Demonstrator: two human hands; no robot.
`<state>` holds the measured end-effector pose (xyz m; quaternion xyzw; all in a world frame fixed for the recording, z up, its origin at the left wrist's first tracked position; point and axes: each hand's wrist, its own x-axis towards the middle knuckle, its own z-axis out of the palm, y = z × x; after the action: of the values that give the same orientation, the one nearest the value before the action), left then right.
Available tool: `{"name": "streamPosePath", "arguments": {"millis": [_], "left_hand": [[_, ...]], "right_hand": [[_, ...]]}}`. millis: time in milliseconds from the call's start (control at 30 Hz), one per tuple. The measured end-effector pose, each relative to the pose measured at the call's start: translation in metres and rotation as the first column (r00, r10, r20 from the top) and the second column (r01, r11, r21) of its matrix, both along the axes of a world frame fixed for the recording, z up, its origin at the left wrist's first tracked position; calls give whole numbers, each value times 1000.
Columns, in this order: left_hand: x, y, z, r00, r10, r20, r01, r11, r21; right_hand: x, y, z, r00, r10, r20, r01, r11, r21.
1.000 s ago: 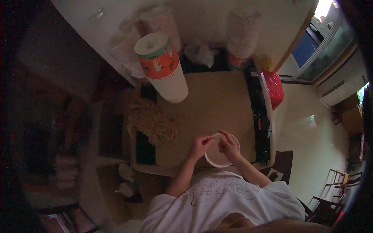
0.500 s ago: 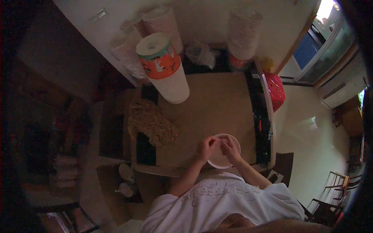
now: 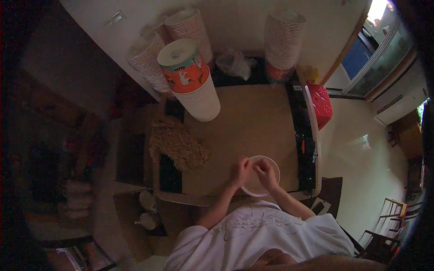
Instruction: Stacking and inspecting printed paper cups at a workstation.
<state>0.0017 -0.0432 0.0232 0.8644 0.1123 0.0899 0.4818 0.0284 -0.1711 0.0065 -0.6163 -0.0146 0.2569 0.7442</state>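
A round white tub [image 3: 256,186] stands at the near edge of the table, its rim facing up. Over its opening my left hand [image 3: 242,172] and my right hand [image 3: 266,175] are close together with curled fingers. Both sets of fingertips are pinched; whatever they hold, if anything, is too small and dim to make out. To the left of my hands lies a loose heap of tan, straw-like strands [image 3: 178,144]. Farther back stands a leaning stack of nested paper tubs [image 3: 200,101], with an orange and green printed one at its far end.
Tall stacks of nested paper tubs [image 3: 190,29] rise at the back left, and another stack [image 3: 285,40] at the back right. Between them sits a crumpled clear plastic bag [image 3: 235,63]. A brown board [image 3: 253,117] covers the tabletop. A red plastic stool [image 3: 319,106] stands beyond the right edge.
My fingers have shifted slightly over the tub, the right hand's fingertips curling in a little more. The tub, the strands and the stacks look the same.
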Motion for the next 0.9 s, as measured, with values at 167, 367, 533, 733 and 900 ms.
{"name": "streamPosePath", "arguments": {"millis": [167, 367, 533, 733, 900], "left_hand": [[16, 28, -82, 975, 192, 111, -166, 963, -213], [19, 36, -54, 941, -260, -217, 206, 947, -246], [17, 37, -47, 940, -288, -184, 227, 928, -295], [18, 33, -25, 949, -272, -162, 221, 935, -276], [12, 32, -37, 966, -242, -91, 213, 944, -253]], "right_hand": [[3, 0, -47, 974, 16, -224, -18, 1000, -6], [5, 4, -73, 969, 76, -235, -73, 997, 18], [3, 11, -59, 935, 42, -351, -17, 997, 74], [2, 9, -64, 938, -1, -347, 34, 995, 90], [2, 12, -63, 944, 16, -331, 11, 997, 78]]}}
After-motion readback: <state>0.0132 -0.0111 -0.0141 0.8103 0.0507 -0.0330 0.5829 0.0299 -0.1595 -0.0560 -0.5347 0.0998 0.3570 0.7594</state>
